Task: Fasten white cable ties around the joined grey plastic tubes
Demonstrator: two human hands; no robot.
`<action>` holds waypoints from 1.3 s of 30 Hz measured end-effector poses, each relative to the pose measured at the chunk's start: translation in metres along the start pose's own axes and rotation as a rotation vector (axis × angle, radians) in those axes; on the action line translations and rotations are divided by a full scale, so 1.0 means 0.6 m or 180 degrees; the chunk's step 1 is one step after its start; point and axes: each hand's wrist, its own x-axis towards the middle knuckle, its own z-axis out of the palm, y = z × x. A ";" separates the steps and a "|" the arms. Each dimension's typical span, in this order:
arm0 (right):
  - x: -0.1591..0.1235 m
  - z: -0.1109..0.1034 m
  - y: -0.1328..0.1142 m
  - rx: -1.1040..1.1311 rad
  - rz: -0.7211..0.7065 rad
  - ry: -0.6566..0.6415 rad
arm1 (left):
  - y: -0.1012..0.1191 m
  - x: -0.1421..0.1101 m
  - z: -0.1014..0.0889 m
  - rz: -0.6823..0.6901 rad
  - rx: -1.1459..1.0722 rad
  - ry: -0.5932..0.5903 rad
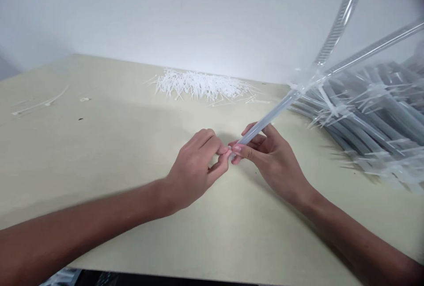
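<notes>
A clear plastic tube [268,118] slants from the upper right down to my hands, with white ties at the joint [308,80] where further clear tubing meets it. My right hand [276,162] grips its near end between thumb and fingers. Pressed against that end is my left hand [198,169], its thumb and forefinger closed in a pinch. A tiny whitish bit shows at the fingertips, mostly hidden, so what the left hand pinches cannot be made out. Both hands are just above the tabletop.
A heap of white cable ties [202,85] lies along the table's back edge by the wall. On the right is a stack of tied clear tubes [367,127]. A few loose cable ties [43,104] and small scraps lie at the left of the pale table [115,153].
</notes>
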 end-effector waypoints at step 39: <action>-0.012 -0.015 -0.038 0.1738 0.0910 -0.0620 | 0.040 0.008 -0.021 0.2270 -0.0920 0.0208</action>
